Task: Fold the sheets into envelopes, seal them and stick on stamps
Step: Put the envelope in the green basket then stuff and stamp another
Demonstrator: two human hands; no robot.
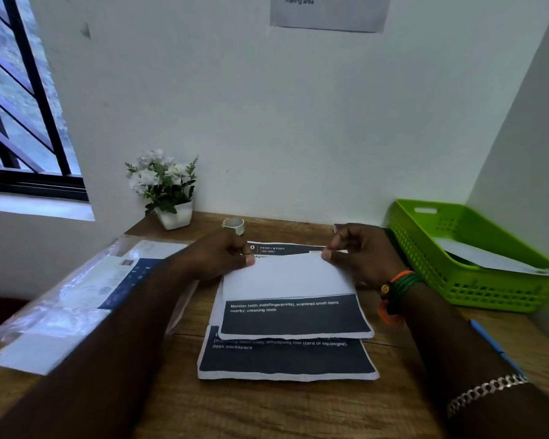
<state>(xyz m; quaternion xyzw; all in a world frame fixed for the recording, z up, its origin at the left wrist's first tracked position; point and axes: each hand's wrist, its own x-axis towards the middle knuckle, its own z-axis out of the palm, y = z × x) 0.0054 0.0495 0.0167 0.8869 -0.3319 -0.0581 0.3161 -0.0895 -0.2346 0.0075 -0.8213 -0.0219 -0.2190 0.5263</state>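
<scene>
A printed sheet [293, 318] with a dark panel and white text lies on the wooden desk [267, 407]. Its far part is folded over towards me, showing a white back [286, 277]. My left hand [217, 256] pinches the top left corner of that fold. My right hand [360, 253] pinches the top right corner. Beneath it lies a second printed sheet [287, 359], its near edge sticking out. Another sheet [282, 248] headed "DESK / STUDY" shows behind the fold.
A green plastic basket [435, 264] holding white paper stands at the right. A clear plastic packet [76, 299] of papers lies at the left. A potted white flower [165, 188] and a small tape roll [233, 224] stand by the wall. A blue pen [492, 343] lies at the right.
</scene>
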